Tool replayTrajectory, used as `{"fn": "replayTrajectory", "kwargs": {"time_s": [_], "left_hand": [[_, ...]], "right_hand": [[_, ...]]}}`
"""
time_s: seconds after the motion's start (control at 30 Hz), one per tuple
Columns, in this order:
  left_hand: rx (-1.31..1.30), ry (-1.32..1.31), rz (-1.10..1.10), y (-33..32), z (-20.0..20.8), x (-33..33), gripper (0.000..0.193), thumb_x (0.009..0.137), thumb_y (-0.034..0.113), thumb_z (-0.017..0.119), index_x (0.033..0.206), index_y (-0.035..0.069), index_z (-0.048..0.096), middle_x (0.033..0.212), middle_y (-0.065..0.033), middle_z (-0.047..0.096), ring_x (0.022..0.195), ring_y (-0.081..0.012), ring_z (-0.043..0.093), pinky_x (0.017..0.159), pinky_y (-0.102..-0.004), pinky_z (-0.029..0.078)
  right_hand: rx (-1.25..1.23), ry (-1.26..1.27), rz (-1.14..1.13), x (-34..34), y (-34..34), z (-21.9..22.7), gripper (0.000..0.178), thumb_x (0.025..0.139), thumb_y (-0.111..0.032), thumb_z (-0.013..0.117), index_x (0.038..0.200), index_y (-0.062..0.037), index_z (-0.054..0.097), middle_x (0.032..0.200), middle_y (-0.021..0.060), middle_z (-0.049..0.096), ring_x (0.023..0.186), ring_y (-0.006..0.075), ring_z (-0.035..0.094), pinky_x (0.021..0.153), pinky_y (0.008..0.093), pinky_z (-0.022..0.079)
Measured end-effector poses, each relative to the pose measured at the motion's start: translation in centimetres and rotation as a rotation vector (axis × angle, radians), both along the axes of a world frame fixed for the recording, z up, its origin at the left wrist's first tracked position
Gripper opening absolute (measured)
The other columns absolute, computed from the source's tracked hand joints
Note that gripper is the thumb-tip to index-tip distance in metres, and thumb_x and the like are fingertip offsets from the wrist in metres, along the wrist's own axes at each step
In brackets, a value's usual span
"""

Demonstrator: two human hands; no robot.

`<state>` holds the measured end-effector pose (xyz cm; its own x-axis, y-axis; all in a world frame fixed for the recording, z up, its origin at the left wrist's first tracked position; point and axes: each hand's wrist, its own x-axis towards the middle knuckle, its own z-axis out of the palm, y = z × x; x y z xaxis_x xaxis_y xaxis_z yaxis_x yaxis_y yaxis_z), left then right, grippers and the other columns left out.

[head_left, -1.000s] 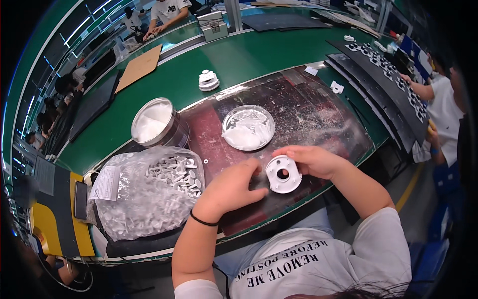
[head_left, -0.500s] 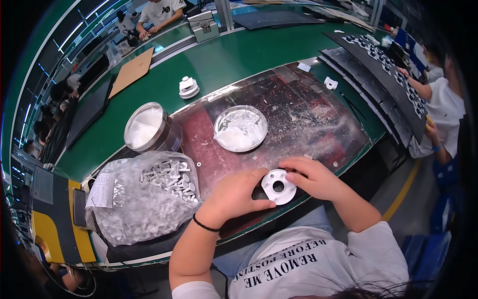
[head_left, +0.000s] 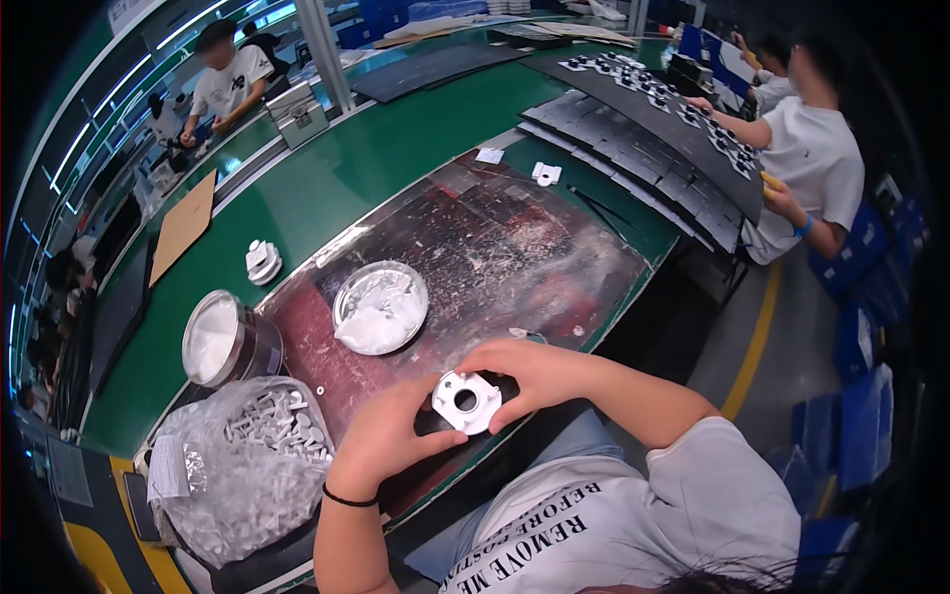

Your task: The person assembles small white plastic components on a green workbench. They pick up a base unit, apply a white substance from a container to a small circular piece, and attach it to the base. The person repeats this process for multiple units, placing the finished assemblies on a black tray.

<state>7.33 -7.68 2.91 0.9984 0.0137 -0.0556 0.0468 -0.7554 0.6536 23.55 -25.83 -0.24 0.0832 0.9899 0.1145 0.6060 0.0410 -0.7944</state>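
Observation:
A white round plastic part (head_left: 486, 398) with flat-cut sides and a dark central hole is held between my two hands near the table's front edge. My left hand (head_left: 384, 428), with a black band at the wrist, grips its left side between thumb and fingers. From the right, my right hand (head_left: 524, 374) holds the opposite edge, thumb low and fingers curled over the top. Beyond them lies a shallow round metal lid (head_left: 421, 332) with whitish material in it. Left of my left hand is a clear plastic bag (head_left: 233, 515) full of small white plastic pieces.
An open tin (head_left: 259, 348) of white material stands behind the bag. White plastic parts (head_left: 262, 262) are stacked on the green table (head_left: 327, 198). At the right, a person (head_left: 811, 148) holds a dark board (head_left: 633, 114) of small parts above stacked panels (head_left: 614, 163). Another person (head_left: 228, 84) works across.
My view has turned right, so the table's things sit further left in it. Both hands still hold the white part; my right hand's fingers now curl more closely around its edge.

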Motion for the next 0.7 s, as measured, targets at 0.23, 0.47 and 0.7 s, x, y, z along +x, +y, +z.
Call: {"fn": "replayTrajectory", "kwargs": {"time_s": [0.23, 0.47, 0.7], "left_hand": [[0.018, -0.001, 0.008, 0.0, 0.1, -0.1, 0.077, 0.063, 0.037, 0.080, 0.123, -0.001, 0.051, 0.099, -0.0176, 0.062, 0.085, -0.0301, 0.061, 0.075, -0.0370, 0.049], [0.024, 0.014, 0.009, 0.0, 0.5, -0.1, 0.080, 0.062, 0.039, 0.080, 0.124, -0.002, 0.050, 0.096, -0.0178, 0.062, 0.083, -0.0300, 0.062, 0.072, -0.0368, 0.049], [0.035, 0.020, 0.008, 0.2, 0.2, 0.1, 0.085, 0.062, 0.040, 0.080, 0.127, -0.003, 0.047, 0.093, -0.0189, 0.062, 0.082, -0.0311, 0.062, 0.070, -0.0374, 0.049]], "right_hand": [[0.073, -0.044, -0.030, -0.4, 0.1, -1.1, 0.072, 0.066, -0.034, 0.078, 0.125, -0.0036, 0.049, 0.123, 0.0149, 0.052, 0.116, 0.0327, 0.047, 0.099, 0.0402, 0.037], [0.124, -0.049, -0.042, -0.4, 0.2, -1.1, 0.073, 0.065, -0.036, 0.078, 0.124, -0.0038, 0.050, 0.122, 0.0147, 0.053, 0.116, 0.0322, 0.048, 0.099, 0.0404, 0.037], [0.119, -0.090, -0.066, -0.7, -0.1, -1.1, 0.075, 0.065, -0.039, 0.079, 0.124, -0.0034, 0.049, 0.123, 0.0140, 0.052, 0.116, 0.0318, 0.049, 0.099, 0.0411, 0.037]]}}
